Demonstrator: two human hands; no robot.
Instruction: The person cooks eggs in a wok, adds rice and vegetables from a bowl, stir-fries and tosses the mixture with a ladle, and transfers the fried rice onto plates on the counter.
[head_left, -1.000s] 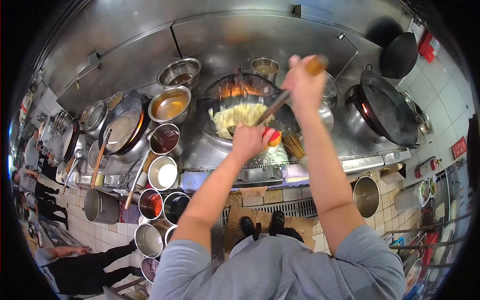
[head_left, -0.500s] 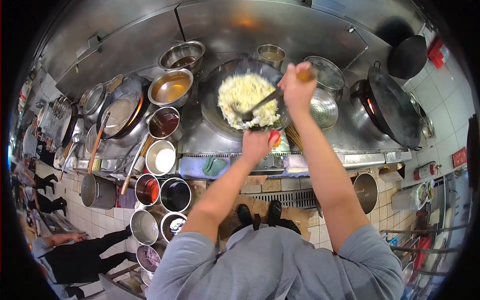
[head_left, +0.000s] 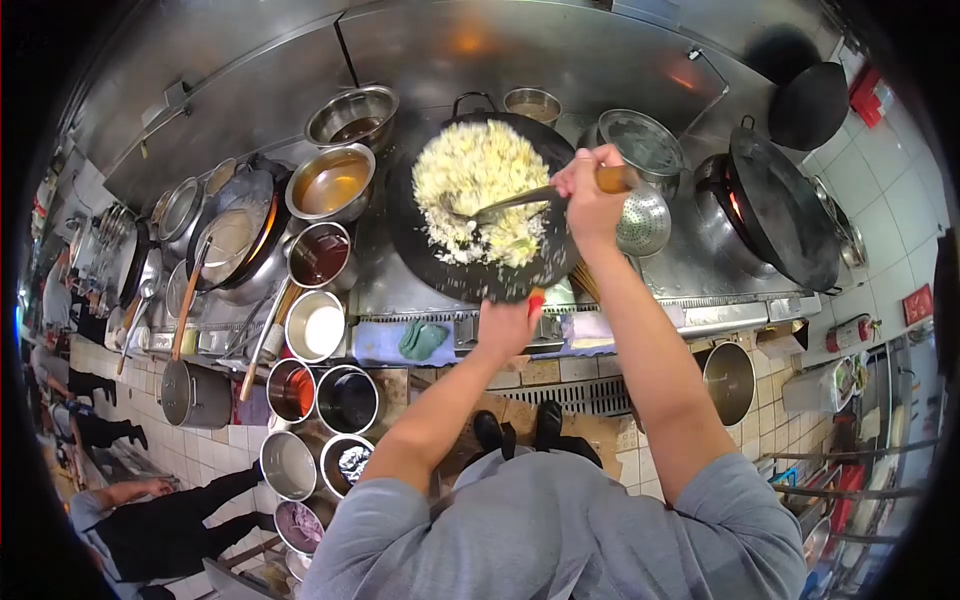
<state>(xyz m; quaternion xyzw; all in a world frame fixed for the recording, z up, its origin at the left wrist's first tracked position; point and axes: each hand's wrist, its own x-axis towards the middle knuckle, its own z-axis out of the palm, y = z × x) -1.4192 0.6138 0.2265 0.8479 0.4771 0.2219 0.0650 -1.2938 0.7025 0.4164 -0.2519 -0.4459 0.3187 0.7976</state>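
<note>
A large black wok (head_left: 440, 275) holds a heap of fried rice with yellow egg (head_left: 490, 180), some grains loose and blurred by motion. My left hand (head_left: 505, 325) is closed at the wok's near edge; the exact grip is hidden under the fingers. Something red (head_left: 537, 300) shows beside that thumb. My right hand (head_left: 597, 205) is wrapped round the shaft of a ladle (head_left: 520, 202), its wooden end (head_left: 615, 179) sticking out past the fist. The ladle's bowl is down in the rice, partly covered by it.
Left of the wok stand metal bowls of liquid (head_left: 332, 182) and pots of sauces (head_left: 320, 253). A perforated strainer (head_left: 643, 222) lies on the right, with another wok (head_left: 785, 210) beyond. A green cloth (head_left: 422, 340) lies on the front ledge. A co-worker (head_left: 165, 530) is at lower left.
The wok has come nearer to me and tilted, with my left hand lower. The rice has spread upward and loosened. My right hand and the ladle have shifted slightly down.
</note>
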